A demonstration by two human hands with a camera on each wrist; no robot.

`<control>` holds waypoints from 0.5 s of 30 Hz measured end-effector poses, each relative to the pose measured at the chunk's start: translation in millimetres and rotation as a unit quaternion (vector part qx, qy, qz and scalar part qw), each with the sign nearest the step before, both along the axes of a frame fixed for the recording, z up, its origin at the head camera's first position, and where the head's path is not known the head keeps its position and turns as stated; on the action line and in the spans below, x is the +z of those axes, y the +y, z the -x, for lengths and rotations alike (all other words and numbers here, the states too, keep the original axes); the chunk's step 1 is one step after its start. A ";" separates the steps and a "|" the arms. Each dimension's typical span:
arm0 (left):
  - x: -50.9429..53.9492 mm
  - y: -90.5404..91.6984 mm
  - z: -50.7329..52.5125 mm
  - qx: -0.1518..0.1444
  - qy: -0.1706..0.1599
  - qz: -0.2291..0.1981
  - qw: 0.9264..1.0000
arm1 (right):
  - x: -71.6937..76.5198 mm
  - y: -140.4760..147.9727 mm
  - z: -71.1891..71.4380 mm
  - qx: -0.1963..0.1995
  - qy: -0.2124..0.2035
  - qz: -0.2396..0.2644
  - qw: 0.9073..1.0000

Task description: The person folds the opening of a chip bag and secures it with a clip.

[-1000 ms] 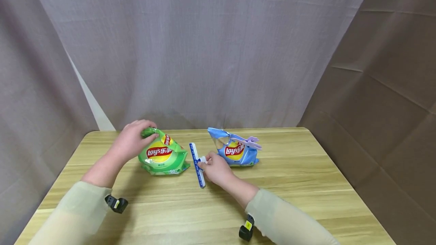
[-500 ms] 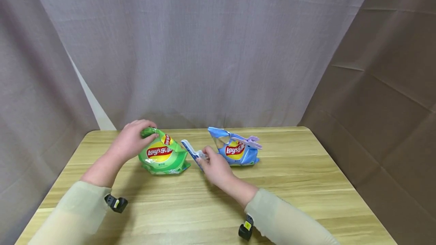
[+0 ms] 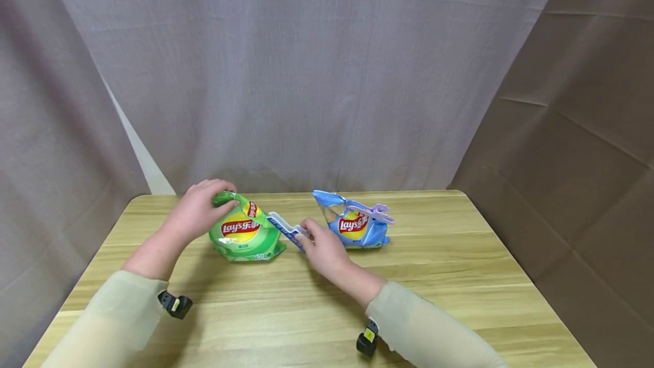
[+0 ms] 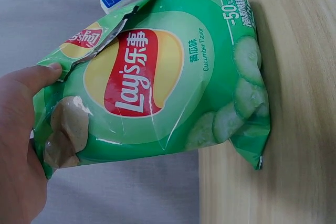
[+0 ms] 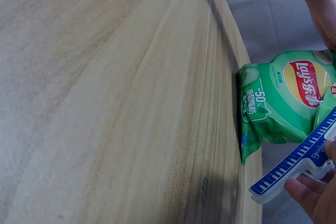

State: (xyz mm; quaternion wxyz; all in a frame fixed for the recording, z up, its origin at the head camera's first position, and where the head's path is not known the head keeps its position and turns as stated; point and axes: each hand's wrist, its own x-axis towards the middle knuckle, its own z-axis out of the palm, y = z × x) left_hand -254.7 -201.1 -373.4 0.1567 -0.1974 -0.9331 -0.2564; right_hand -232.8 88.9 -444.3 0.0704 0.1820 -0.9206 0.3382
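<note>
A green chip bag (image 3: pixel 242 237) with a cucumber print stands on the table, its top folded over. My left hand (image 3: pixel 201 209) grips that folded top, thumb in front, as the left wrist view also shows. My right hand (image 3: pixel 327 249) pinches a blue and white bag clip (image 5: pixel 296 163) by its handle, raised off the table. The clip's far end is close to the right side of the green bag; whether they touch I cannot tell. Right of the right hand sits a blue chip bag (image 3: pixel 352 226) with a purple clip (image 3: pixel 375 213) on its folded edge.
The wooden table (image 3: pixel 449 277) reaches back to a grey curtain (image 3: pixel 327 72). A brown cloth wall (image 3: pixel 577 146) borders the right side. A small black wrist camera (image 3: pixel 175 304) hangs at the left sleeve, another black camera (image 3: pixel 368 338) at the right.
My right hand has lifted the blue and white clip off the table and tilted it, its far end swinging left to the green bag. My left hand stays on the bag's top.
</note>
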 end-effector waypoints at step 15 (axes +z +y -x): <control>1.0 -0.7 -2.4 0.009 -0.021 -0.009 1.000 | 0.2 -4.1 3.2 -0.024 0.030 0.014 0.999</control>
